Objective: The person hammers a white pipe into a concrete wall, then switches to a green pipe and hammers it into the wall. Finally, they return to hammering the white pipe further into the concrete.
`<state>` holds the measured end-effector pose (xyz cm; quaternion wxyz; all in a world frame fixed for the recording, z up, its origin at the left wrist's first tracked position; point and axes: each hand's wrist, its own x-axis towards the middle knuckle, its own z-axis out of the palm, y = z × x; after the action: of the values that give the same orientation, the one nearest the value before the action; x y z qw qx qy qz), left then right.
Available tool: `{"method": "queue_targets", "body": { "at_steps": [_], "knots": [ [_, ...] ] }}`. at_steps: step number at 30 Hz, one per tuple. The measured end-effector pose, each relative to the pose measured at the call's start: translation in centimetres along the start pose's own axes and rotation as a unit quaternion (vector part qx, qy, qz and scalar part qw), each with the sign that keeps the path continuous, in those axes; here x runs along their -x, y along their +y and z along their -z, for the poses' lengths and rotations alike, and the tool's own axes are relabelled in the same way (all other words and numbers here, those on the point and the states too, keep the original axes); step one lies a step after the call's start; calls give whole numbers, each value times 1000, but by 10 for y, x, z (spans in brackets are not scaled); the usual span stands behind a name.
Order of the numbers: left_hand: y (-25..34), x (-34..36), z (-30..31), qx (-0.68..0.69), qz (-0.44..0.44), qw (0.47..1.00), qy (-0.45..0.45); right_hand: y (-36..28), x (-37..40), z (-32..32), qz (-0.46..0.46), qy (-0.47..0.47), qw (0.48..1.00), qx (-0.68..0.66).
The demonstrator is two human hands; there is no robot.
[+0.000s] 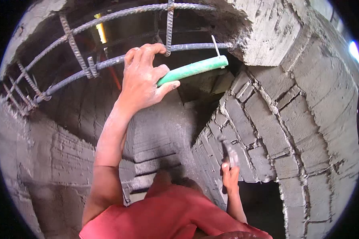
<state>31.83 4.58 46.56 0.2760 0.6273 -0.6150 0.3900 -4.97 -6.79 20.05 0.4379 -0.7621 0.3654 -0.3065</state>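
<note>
My left hand (143, 75) is raised at the reinforcing bars, its fingertips at the long curved rebar (111, 61). Between thumb and fingers it grips one end of a green pipe (197, 69), which slants up to the right. A thin nail-like metal pin (215, 46) sticks up from the pipe's far end, close to the broken concrete edge (263, 44). Lower down on the right, my right hand (230, 179) is closed around a hammer (230, 153), its grey metal head slightly blurred in front of the block wall.
Rough block wall (303, 139) with mortar ridges curves along the right side, with a dark opening (263, 207) low in it. Vertical rebar pieces (169, 28) cross the bars overhead. Concrete steps (155, 163) lie below me. A yellow strip (101, 30) hangs behind the bars.
</note>
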Motion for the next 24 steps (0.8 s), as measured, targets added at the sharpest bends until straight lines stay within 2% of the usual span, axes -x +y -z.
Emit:
{"method": "queue_targets", "body": {
  "at_steps": [1, 3, 5, 6, 7, 9, 11, 13, 15, 16, 17, 18, 19, 21, 22, 23, 24],
  "knots": [
    [1, -2, 1, -1, 10, 1000, -3, -29, -6, 13, -14, -9, 1000, -16],
    [3, -5, 3, 0, 19, 1000, -5, -61, -19, 20, 60, 52, 993, -81],
    [5, -6, 2, -2, 31, 999, -9, -93, -27, 32, 158, 38, 975, -155],
    [6, -7, 2, -3, 37, 999, -8, -142, -21, 29, 125, 29, 954, -272],
    [6, -8, 3, -3, 38, 999, -7, -145, -17, 29, 74, 4, 958, -277],
    [8, -7, 3, 4, 46, 999, -5, -84, -4, 20, 117, -34, 962, -244],
    [9, -4, 3, 15, 37, 999, 10, -67, 13, 7, 100, -11, 966, -237],
    [17, 7, 2, 18, 49, 999, 0, -87, 23, 6, 35, -14, 971, -234],
    [39, 24, -14, 102, 58, 989, 91, -108, 16, 8, 34, -3, 982, -187],
    [57, 42, -29, 233, 126, 963, 52, -107, 13, 11, 46, 1, 983, -179],
    [76, 61, -48, 358, 189, 914, 12, -108, 10, 11, 60, 5, 983, -173],
    [93, 72, -67, 412, 231, 881, 13, -114, 7, 7, 93, 36, 978, -184],
    [108, 79, -86, 464, 274, 842, 13, -117, 1, 10, 138, 59, 980, -128],
    [114, 81, -128, 502, 287, 816, 4, -138, -9, 22, 156, 47, 985, -58],
    [113, 79, -148, 500, 269, 823, 15, -141, -14, 25, 122, 30, 984, -125],
    [111, 70, -163, 496, 250, 831, 28, -143, -20, 26, 125, 27, 985, -118],
    [113, 54, -170, 498, 280, 817, 71, -145, -28, 26, 137, 52, 981, -128]
  ]
}}
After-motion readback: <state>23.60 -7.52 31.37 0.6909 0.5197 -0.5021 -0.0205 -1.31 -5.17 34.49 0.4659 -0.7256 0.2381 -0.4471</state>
